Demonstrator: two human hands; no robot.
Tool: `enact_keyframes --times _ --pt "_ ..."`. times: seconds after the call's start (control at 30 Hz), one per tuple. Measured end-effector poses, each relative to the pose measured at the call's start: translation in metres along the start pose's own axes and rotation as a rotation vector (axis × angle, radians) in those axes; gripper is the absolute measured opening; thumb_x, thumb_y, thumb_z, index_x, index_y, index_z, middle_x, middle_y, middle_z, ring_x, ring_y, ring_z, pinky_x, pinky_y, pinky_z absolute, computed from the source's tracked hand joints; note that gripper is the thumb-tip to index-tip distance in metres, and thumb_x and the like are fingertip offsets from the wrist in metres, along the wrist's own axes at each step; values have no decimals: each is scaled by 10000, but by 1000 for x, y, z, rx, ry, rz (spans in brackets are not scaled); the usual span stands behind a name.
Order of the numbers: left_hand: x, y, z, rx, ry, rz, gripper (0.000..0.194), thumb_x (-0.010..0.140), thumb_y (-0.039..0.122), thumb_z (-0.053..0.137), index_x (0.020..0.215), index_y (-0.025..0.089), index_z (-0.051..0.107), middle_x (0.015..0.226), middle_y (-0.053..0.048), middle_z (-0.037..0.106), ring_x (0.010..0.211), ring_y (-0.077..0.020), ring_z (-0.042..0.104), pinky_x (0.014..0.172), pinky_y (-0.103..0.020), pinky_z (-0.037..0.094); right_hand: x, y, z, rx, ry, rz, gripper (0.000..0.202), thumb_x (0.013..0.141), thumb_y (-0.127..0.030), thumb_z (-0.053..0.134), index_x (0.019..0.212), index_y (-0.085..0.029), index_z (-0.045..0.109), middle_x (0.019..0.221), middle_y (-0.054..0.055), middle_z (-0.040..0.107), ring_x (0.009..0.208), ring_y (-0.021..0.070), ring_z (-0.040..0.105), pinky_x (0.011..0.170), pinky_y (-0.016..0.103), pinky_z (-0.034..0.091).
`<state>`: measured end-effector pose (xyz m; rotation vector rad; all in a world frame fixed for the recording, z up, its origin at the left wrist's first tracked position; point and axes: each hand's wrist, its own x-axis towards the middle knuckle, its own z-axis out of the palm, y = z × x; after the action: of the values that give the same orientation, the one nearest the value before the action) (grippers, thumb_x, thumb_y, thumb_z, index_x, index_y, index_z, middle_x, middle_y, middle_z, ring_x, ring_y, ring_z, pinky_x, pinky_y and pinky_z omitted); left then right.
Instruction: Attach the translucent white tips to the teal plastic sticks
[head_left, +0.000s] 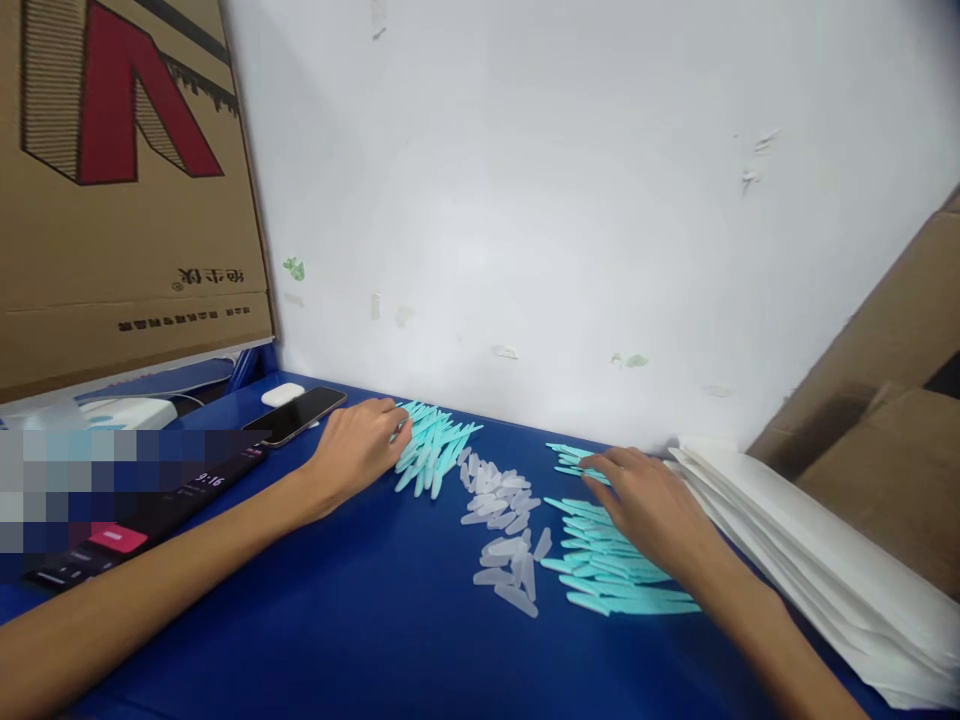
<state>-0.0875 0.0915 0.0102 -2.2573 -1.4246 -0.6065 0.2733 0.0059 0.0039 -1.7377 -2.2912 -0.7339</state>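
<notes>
My left hand (360,445) is at the left edge of a loose pile of slim teal eyebrow razors (435,450). Its fingers curl together against the pile, and what lies between them is hidden. My right hand (649,500) reaches over a small group of the same razors (568,455), fingertips at its right end and thumb apart from the fingers. Just nearer lies a larger row of teal razors (611,560), roughly side by side, partly under my right hand. Between the teal groups are two scattered heaps of translucent plastic caps (499,495).
A blue table (360,620) meets a white wall (525,200). At left are a phone (304,415), a white case (283,394), a lit screen device (172,500) and a large cardboard box (135,240). Stacked white sheets (817,570) and cardboard (877,420) stand at right.
</notes>
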Motion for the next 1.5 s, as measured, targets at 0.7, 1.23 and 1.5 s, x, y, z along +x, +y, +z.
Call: enact_keyframes --times 0.7,1.23,1.5 --pt "-39 50 -2 -456 -191 551 244 1021 253 466 1220 249 608 1088 -54 609 915 -188 571 615 -266 388 -6 14 3 254 -430 80 248 969 -269 532 1131 -221 715 1039 100 748 955 283 708 780 357 506" --pt "-45 53 3 -439 -272 580 233 1045 245 425 1166 250 625 1144 -45 589 819 -144 604 596 -254 375 -7 24 10 342 -428 119 142 945 -237 531 943 -229 673 938 50 720 840 217 672 701 283 414" --pt "-44 50 9 -390 -229 504 239 1035 272 449 1212 250 607 1094 -46 598 710 -133 583 531 -244 344 -4 10 13 280 -347 54 78 960 -211 519 925 -214 589 887 27 685 718 177 639 589 263 347"
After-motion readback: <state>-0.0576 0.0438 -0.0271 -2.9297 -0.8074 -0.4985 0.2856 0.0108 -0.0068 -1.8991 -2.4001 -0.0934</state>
